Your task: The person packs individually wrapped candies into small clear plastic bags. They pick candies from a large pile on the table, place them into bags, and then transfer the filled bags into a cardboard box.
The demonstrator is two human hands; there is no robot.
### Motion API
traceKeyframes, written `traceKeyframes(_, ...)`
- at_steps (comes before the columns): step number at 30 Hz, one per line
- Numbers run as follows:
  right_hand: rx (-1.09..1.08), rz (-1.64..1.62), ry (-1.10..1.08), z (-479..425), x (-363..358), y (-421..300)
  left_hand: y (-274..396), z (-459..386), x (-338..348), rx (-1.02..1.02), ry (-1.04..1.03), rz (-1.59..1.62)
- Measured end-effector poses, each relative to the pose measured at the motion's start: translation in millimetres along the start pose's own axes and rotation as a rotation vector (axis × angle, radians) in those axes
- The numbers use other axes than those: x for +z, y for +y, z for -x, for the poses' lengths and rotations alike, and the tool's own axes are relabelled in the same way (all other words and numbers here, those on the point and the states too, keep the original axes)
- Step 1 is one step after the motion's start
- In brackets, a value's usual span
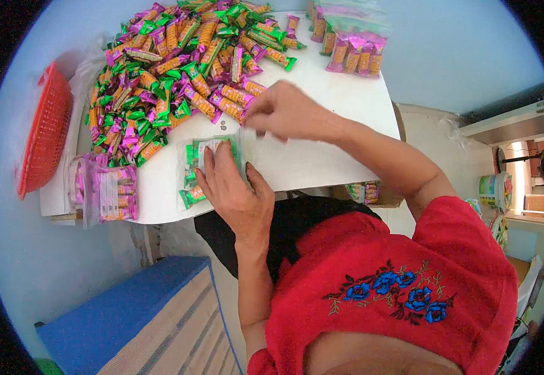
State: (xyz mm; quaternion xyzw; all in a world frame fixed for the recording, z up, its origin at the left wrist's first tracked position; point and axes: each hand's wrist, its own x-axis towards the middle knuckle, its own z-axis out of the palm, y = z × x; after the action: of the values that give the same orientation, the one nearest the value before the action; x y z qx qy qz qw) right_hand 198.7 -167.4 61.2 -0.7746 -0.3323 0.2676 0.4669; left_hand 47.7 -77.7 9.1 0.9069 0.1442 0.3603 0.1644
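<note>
A clear zip bag point(185, 161) with green-wrapped snack packets inside lies flat near the front edge of the white table point(314, 159). My left hand point(237, 192) rests on it, fingers spread over the packets. Over the table, just right of the bag's open-looking side, is my right hand point(286, 112), blurred, with fingers bent together; whether it holds anything is hidden. Beside its fingertips is the big heap of small packets point(183, 70) in purple and green wrappers.
Filled zip bags point(358, 51) stand at the back right, and others point(117, 192) at the front left corner. A red plastic basket point(47, 136) leans at the left. Under the table's front edge is a cardboard box point(389, 199) with packets. A blue-topped surface point(126, 304) stands lower left.
</note>
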Motion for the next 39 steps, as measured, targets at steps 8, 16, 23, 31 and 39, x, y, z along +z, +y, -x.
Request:
traceKeyframes(8, -0.171, 1.008, 0.648, -40.5, -35.0, 66.8, 4.7, -6.4, -3.1, -0.002, -0.086, -0.048)
traceKeyframes(16, -0.111, 1.017, 0.567, -28.5, -33.8, 64.5, -4.7, -3.2, -2.6, 0.005, -0.109, -0.1)
traceKeyframes(23, -0.188, 0.552, 0.474, 35.3, -43.3, 31.7, -6.1, -2.3, 3.0, 0.026, 0.033, -0.07)
traceKeyframes(31, 0.174, -0.543, 0.15, 90.2, -16.5, 11.8, -1.3, -3.0, 4.1, -0.008, 0.146, 0.001)
traceKeyframes(39, 0.225, -0.974, 0.214, 89.8, 17.9, 24.9, 5.8, -3.7, 3.9, -0.055, 0.153, 0.053)
